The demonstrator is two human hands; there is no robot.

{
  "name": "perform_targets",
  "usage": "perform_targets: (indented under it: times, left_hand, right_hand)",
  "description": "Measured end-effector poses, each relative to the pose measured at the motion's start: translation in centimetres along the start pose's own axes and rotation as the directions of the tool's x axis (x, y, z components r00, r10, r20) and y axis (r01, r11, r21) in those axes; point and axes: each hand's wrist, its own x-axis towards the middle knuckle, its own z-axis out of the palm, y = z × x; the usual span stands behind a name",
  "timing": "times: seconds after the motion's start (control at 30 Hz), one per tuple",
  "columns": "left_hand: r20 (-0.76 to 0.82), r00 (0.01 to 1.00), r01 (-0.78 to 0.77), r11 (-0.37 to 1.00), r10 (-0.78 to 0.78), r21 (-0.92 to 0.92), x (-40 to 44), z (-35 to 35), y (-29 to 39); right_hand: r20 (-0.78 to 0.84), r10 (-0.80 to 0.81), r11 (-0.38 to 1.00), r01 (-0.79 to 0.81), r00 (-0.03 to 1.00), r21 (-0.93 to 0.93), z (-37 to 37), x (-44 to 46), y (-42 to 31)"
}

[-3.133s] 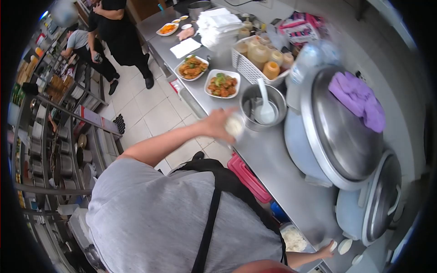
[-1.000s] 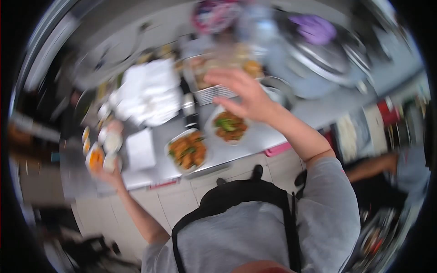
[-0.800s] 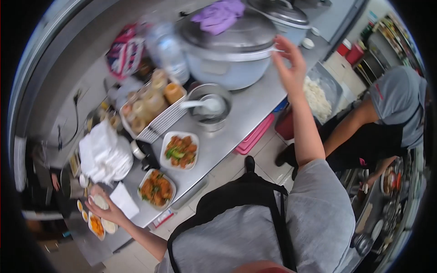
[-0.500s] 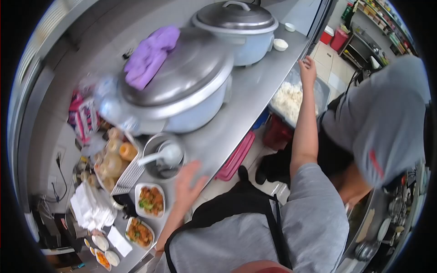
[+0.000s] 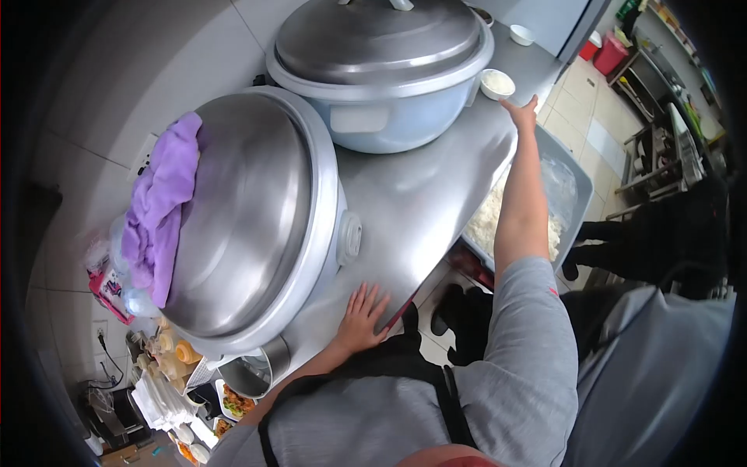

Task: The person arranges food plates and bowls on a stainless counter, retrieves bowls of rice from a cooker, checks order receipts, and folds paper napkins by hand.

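My left hand (image 5: 360, 319) lies flat on the steel counter (image 5: 420, 202), fingers spread, beside the nearer large pot. My right hand (image 5: 521, 114) is stretched out to the counter's far edge, thumb and fingers apart and holding nothing. Its thumb is at the lower rim of a small white bowl (image 5: 496, 84) with white rice in it; whether they touch I cannot tell. Beneath my right forearm stands a grey tub (image 5: 577, 167) with a heap of rice (image 5: 489, 226), partly hidden by the arm.
Two big lidded rice cookers stand on the counter, the nearer (image 5: 249, 210) with a purple cloth (image 5: 162, 202) on its lid. Behind the far cooker (image 5: 381, 117) is another white bowl (image 5: 522, 34). A metal pot (image 5: 261, 373) and food trays are lower left. A person's dark-clothed legs (image 5: 615, 245) are right.
My right hand has moved forward to the rice bowl. My left hand has come down flat onto the counter. The view has shifted, and the person in grey at right has moved away.
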Motion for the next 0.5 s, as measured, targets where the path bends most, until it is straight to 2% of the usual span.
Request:
perform_targets:
  times: [0.07, 0.13, 0.17, 0.23, 0.33, 0.4, 0.43, 0.47, 0.5]
  left_hand:
    - [0.004, 1.000, -0.001, 1.000, 0.001, 0.027, -0.2, 0.3, -0.2]
    - [0.018, 1.000, 0.006, 0.999, -0.007, 0.045, -0.1, 0.5, -0.7]
    - [0.008, 1.000, -0.011, 0.998, 0.010, 0.058, -0.1, 0.6, -1.0]
    - [-0.001, 1.000, -0.002, 0.998, 0.002, 0.059, 0.0, 1.0, -1.3]
    - [-0.004, 1.000, -0.017, 0.995, 0.018, 0.101, -0.1, 1.3, -1.7]
    - [0.011, 0.999, -0.036, 0.988, 0.034, 0.148, -0.2, 1.6, -2.0]
    - [0.006, 1.000, -0.025, 0.989, 0.024, 0.145, -0.2, 1.6, -2.1]
    - [0.021, 0.999, -0.031, 0.986, 0.028, 0.163, -0.2, 1.5, -2.1]
    - [0.037, 0.999, -0.039, 0.983, 0.033, 0.181, -0.3, 1.4, -2.0]
  right_hand:
    - [0.038, 0.008, 1.000, -0.007, 0.999, -0.022, 1.5, 2.1, -1.3]
    - [0.091, -0.042, 0.983, 0.057, 0.995, -0.174, 2.7, 3.7, -2.3]
    - [0.114, -0.040, 0.981, 0.060, 0.993, -0.183, 3.6, 4.6, -2.7]
    - [0.192, -0.076, 0.912, 0.146, 0.978, -0.383, 5.5, 6.8, -3.5]
    - [0.280, -0.006, 0.899, 0.128, 0.960, -0.419, 6.7, 9.7, -4.7]
    - [0.348, 0.005, 0.866, 0.170, 0.938, -0.471, 8.6, 13.2, -3.7]
    - [0.344, 0.034, 0.822, 0.169, 0.938, -0.543, 10.1, 14.5, -3.1]
    - [0.427, 0.022, 0.842, 0.214, 0.904, -0.496, 7.1, 10.7, -5.8]
    - [0.435, 0.016, 0.839, 0.224, 0.900, -0.495, 7.8, 11.0, -5.8]
